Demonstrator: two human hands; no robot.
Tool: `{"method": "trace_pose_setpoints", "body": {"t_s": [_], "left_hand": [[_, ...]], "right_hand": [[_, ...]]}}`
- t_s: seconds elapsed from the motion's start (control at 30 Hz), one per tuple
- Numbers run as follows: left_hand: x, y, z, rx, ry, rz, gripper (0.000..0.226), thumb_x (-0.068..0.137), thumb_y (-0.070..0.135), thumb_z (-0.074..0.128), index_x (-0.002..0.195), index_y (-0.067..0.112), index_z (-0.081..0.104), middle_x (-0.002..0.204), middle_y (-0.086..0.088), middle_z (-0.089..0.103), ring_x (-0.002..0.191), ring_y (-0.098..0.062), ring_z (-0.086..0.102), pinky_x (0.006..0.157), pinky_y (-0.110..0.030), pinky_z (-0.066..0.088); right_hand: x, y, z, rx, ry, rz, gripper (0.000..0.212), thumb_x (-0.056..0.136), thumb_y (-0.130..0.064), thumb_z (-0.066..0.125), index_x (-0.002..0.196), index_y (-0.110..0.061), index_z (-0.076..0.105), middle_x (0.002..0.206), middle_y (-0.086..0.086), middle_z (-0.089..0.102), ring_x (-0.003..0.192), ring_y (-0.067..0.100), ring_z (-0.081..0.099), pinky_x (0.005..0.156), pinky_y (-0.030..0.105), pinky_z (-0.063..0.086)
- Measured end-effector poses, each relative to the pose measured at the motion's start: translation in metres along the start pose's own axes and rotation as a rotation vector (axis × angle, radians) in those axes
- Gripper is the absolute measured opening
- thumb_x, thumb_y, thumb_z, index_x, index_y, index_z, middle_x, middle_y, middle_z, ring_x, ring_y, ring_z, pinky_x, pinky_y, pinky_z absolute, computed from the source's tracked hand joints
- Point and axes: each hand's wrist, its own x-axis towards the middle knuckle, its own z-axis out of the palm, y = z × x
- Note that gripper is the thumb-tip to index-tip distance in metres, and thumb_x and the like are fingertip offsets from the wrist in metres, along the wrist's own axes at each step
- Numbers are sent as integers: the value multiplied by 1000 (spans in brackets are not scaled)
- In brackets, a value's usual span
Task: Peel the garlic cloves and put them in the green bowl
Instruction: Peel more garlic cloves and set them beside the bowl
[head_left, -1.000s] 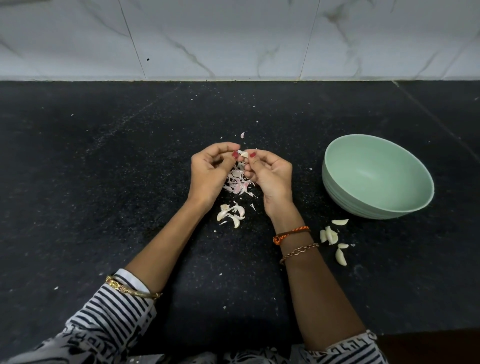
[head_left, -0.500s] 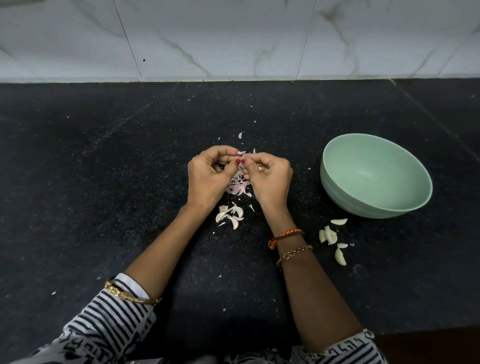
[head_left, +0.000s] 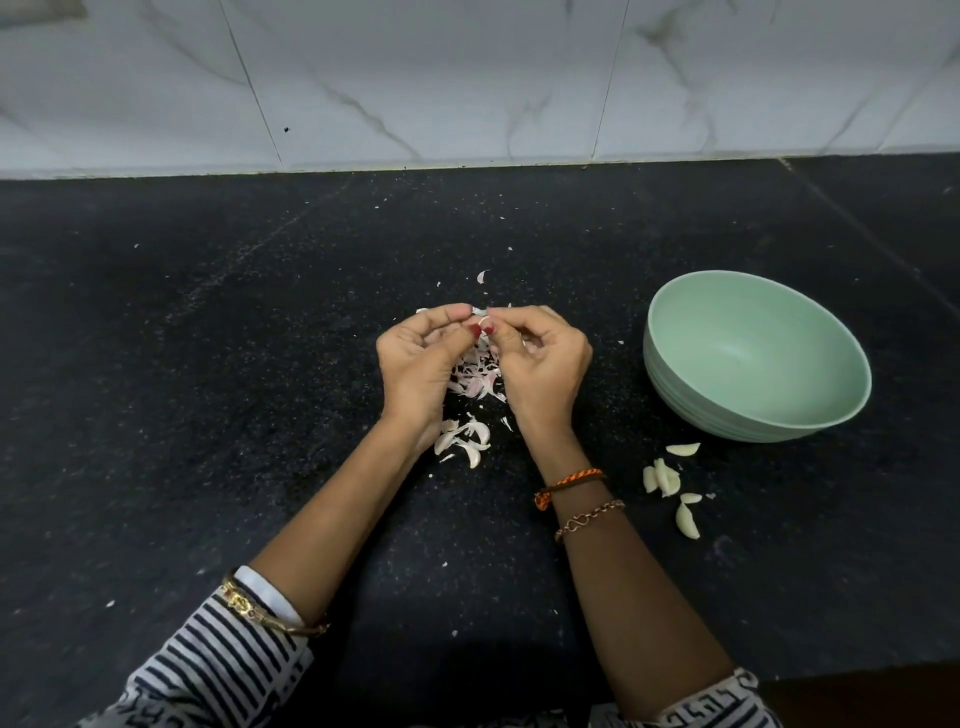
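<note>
Pinching garlic clove (head_left: 486, 326) between both hands, thumbs closer than before

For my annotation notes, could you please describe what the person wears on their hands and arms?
The left hand and right hand have red-painted nails. The left arm wears a gold bangle over a black-and-white striped sleeve; the right wrist wears an orange braided thread and a coppery chain bracelet.

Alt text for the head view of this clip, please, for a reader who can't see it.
Both hands, left hand and right hand, pinch a garlic clove above a pile of skins on a black counter. The green bowl at right looks empty, with peeled cloves lying on the counter in front of it.
</note>
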Motion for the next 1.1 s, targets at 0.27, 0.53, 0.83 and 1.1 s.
{"method": "trace_pose_setpoints", "body": {"t_s": [0.27, 0.53, 0.83, 1.1], "left_hand": [[0, 9, 8, -323, 35, -290, 20, 83, -14, 51, 80, 4, 58, 56, 0, 65, 51, -4, 56, 51, -12, 45], [-4, 15, 16, -499, 72, -446, 27, 84, -10, 51, 65, 6, 64, 59, -4, 64, 50, -6, 57, 47, -10, 42], [-3, 14, 6, -68, -3, -64, 13, 84, -6, 56, 84, 5, 62, 59, 8, 66, 55, 2, 58, 52, -10, 44], [0, 4, -1, 147, -7, 124, 20, 77, -7, 65, 88, 9, 64, 67, 8, 70, 71, -4, 67, 68, -15, 51]], "right_hand": [[4, 1, -4, -51, 70, -351, 7, 77, -1, 66, 73, 1, 70, 72, 7, 67, 70, 10, 59, 63, 12, 46], [4, 2, -3, 24, 62, -384, 12, 79, -4, 61, 73, 3, 68, 72, 6, 64, 70, 7, 57, 63, 14, 46], [5, -7, -4, 335, -87, 181, 14, 86, 1, 59, 80, -10, 65, 69, -8, 63, 56, -1, 57, 55, 14, 47], [5, -8, -5, 295, -113, 239, 6, 85, 0, 60, 84, 2, 66, 69, -3, 63, 54, -2, 57, 51, 12, 46]]}}
